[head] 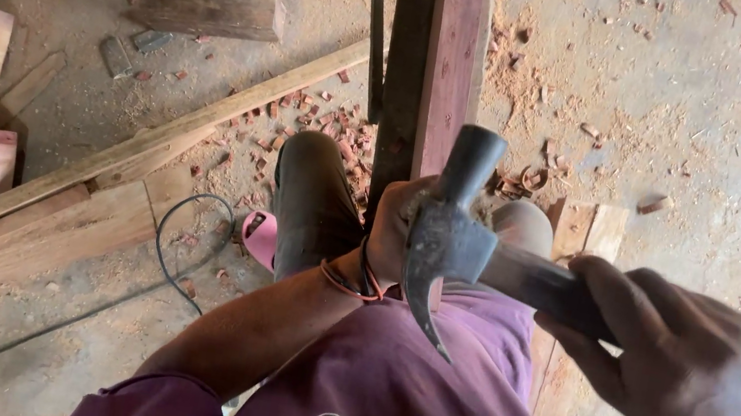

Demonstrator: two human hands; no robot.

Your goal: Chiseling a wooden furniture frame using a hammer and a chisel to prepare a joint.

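A claw hammer (449,237) sits in the middle of the view, its dark metal head raised just in front of the person's chest, the round striking face pointing far and the curved claw pointing near. The right hand (687,371) wraps tight around the hammer's handle at the right side, fingers closed on it. The left hand (396,233) lies just behind the hammer head, partly hidden by it; it rests against the near end of a reddish timber beam (447,59) that runs straight away toward the far edge, but whether its fingers are closed on the beam cannot be told. A thin orange band (352,284) circles the left wrist. Below the hands is the person's purple shirt (398,396). To the left, a long pale plank (137,152) lies slantwise on the sawdust-covered floor (710,126), with a black cable (169,254) looping near it and wood offcuts (208,9) farther away.
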